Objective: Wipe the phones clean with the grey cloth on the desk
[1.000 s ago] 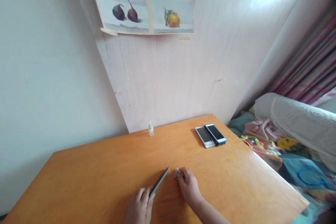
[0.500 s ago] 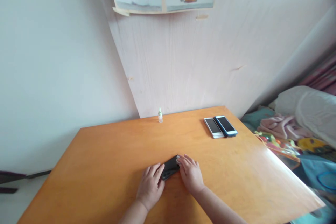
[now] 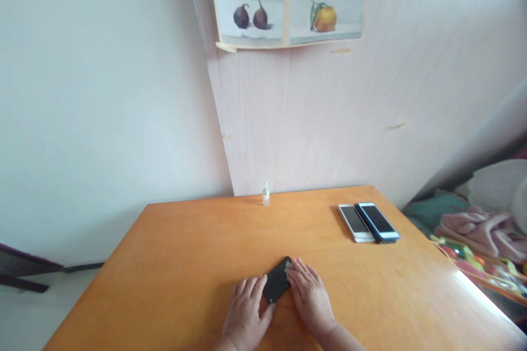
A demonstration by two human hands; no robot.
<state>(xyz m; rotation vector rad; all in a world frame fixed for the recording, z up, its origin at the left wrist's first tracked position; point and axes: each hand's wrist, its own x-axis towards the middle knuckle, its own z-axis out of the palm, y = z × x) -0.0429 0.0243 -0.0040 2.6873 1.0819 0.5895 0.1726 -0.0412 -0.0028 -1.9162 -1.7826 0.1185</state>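
A black phone (image 3: 276, 283) lies slanted on the wooden table, its dark face up. My left hand (image 3: 247, 310) grips its left end, fingers at the far edge and thumb at the near one. At the phone's right end, my right hand (image 3: 310, 296) presses a small whitish piece of cloth or tissue (image 3: 289, 269) against the surface with closed fingertips. Most of that piece is covered by the fingers, so its exact kind is hidden.
A small clear dropper bottle (image 3: 265, 196) stands upright at the table's back edge. A white phone (image 3: 355, 223) and a blue-cased phone (image 3: 377, 221) lie side by side at the back right. Bedding and toys (image 3: 480, 233) are beyond the table's right edge.
My view has tilted up and shifted left. The black phone, tipped up before, now shows more of its face and lies flatter. Both hands stay on it.
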